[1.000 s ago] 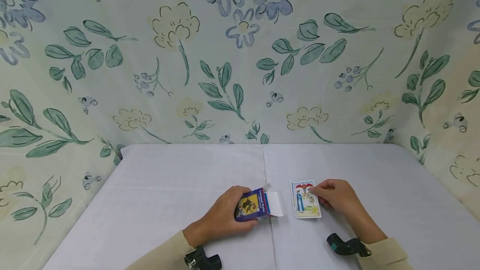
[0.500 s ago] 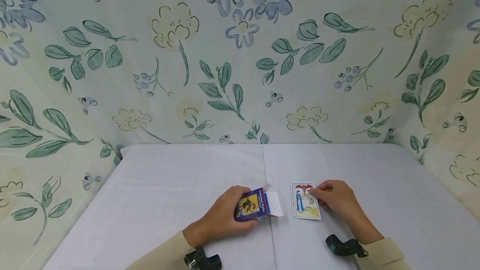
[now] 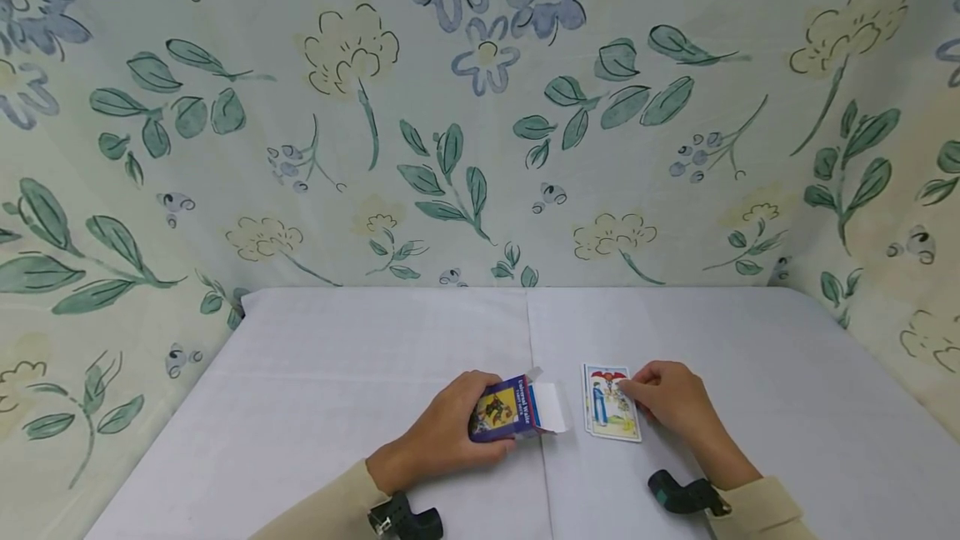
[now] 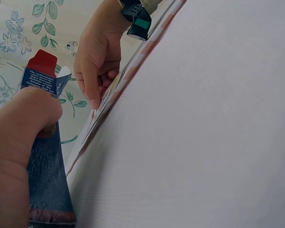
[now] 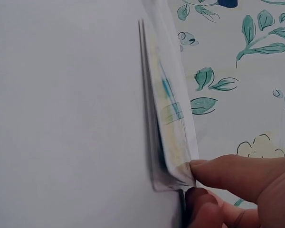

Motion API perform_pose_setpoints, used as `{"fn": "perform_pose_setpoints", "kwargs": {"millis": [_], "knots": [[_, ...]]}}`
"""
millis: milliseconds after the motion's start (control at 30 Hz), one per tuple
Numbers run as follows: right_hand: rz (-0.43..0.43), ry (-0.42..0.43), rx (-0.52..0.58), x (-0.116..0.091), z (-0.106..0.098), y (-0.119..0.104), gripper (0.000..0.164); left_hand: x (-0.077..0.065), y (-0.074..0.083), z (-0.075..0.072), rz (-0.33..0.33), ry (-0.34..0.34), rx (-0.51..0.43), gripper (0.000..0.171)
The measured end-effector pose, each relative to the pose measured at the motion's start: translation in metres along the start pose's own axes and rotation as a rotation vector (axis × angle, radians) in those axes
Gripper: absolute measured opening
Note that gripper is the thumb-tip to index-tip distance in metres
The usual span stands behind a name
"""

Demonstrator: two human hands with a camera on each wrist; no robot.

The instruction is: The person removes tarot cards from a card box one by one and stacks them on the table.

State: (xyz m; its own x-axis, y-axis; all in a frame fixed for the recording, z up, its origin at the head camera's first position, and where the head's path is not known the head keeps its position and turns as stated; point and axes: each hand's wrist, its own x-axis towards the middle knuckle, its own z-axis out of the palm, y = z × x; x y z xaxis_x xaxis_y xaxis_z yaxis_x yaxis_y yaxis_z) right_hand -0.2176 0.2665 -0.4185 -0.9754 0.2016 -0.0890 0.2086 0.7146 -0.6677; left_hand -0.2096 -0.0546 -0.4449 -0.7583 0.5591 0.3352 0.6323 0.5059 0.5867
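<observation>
My left hand (image 3: 442, 427) grips a purple tarot card box (image 3: 501, 411), whose lettering reads "Universal Waite". The box lies on its side with its open end and white flap (image 3: 549, 408) facing right. In the left wrist view, the thumb presses across the dark blue side of the box (image 4: 50, 175), and a red flap (image 4: 42, 61) sticks out. To the right, my right hand (image 3: 675, 402) pinches the right edge of a picture card (image 3: 609, 411) between thumb and fingers. That card lies over at least one other, offset at the left. In the right wrist view, its near corner (image 5: 173, 171) is raised.
A white cloth (image 3: 360, 340) with a crease down the middle covers the table. Behind and at both sides hangs a floral curtain (image 3: 480, 148). Each wrist carries a small black camera, such as the right one (image 3: 682, 494).
My right hand and the top card have shifted slightly toward me, and the right forearm has drawn a little left. The left hand and box have not moved.
</observation>
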Motion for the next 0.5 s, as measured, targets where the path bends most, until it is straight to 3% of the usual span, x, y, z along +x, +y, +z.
{"fn": "perform_pose_setpoints", "kwargs": {"millis": [500], "knots": [[0.009,0.012,-0.022,-0.0007,0.0008,-0.0029,0.022,-0.0004,0.0003,0.0001,0.014,0.008,0.007,0.071]]}}
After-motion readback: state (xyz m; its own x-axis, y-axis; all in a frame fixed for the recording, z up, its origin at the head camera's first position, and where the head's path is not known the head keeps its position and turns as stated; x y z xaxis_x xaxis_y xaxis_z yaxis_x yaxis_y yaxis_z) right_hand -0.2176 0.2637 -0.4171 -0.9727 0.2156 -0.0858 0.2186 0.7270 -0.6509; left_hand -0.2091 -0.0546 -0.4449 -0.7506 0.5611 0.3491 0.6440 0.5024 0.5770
